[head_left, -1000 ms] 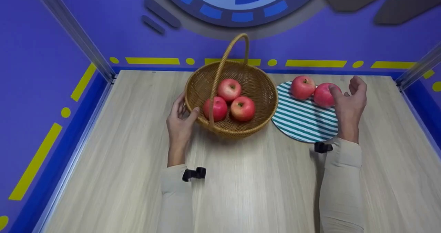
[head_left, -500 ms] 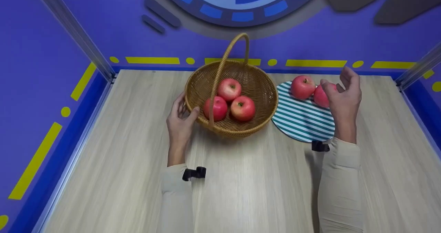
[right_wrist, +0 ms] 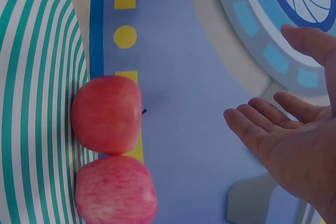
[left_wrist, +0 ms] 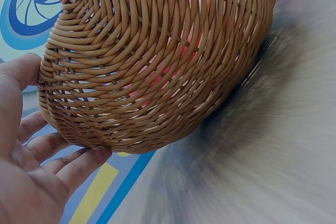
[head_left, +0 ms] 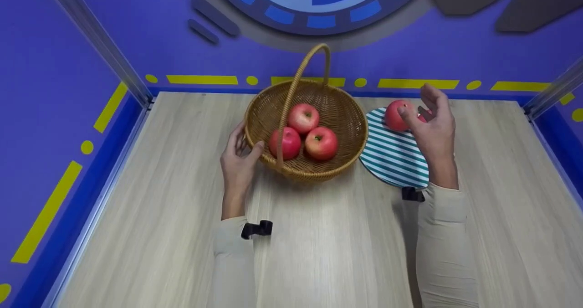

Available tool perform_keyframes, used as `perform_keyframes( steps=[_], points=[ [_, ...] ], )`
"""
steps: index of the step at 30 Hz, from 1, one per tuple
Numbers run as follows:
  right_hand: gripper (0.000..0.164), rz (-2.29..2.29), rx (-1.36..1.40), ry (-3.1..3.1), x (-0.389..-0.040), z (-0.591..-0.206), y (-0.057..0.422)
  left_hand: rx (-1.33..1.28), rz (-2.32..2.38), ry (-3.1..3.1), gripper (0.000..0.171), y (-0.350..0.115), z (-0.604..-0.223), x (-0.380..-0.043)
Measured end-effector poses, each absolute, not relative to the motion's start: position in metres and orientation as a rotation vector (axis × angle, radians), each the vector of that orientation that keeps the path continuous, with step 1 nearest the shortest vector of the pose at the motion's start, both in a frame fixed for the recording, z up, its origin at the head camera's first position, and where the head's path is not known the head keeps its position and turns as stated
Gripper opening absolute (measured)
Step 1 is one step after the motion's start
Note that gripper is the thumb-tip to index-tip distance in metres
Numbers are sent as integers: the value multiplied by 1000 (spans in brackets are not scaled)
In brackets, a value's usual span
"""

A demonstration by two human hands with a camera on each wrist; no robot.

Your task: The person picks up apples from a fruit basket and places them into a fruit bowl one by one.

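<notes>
Fingers of my left hand (head_left: 238, 164) hold the wicker basket (head_left: 350, 116) at its left side, the thumb at the rim and the others against the woven outer wall. Three red apples (head_left: 321, 144) lie close together inside, below the arched handle (head_left: 296, 76). My right hand (head_left: 435, 132) grasps nothing: its fingers are loose, the thumb held apart from them, near two more red apples (right_wrist: 107, 114) that sit touching on a round mat (head_left: 396, 157) with green and white stripes. That mat is just to the right of the basket; from the head view, my right hand hides most of the right-hand apple (right_wrist: 115, 190). Pale wooden table (head_left: 309, 253) shows between my beige sleeves (head_left: 234, 271).
</notes>
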State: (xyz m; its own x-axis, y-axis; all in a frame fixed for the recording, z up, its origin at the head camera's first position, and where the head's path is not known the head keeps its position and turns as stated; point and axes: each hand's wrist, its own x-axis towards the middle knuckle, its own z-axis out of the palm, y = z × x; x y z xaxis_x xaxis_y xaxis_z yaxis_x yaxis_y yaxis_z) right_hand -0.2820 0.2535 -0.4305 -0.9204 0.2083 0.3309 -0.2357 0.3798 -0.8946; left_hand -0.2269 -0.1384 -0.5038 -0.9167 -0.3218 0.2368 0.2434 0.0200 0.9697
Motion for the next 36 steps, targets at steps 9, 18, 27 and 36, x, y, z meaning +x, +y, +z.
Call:
perform_keyframes(
  steps=[9,18,27,36],
  points=[
    [77,1612,161,-2296,-278,-427,234,78,-1929,-1942,65,-137,-503,-228],
    [74,1569,269,-2363,-276,-428,213,89,-1916,-1946,66,-137,-503,-229],
    [71,1516,325,-2376,-273,-430,203,77,-1933,-1922,67,-138,-503,-229],
    [75,1582,437,-2330,-272,-429,193,78,-1950,-1908,66,-139,-505,-229]
  ],
)
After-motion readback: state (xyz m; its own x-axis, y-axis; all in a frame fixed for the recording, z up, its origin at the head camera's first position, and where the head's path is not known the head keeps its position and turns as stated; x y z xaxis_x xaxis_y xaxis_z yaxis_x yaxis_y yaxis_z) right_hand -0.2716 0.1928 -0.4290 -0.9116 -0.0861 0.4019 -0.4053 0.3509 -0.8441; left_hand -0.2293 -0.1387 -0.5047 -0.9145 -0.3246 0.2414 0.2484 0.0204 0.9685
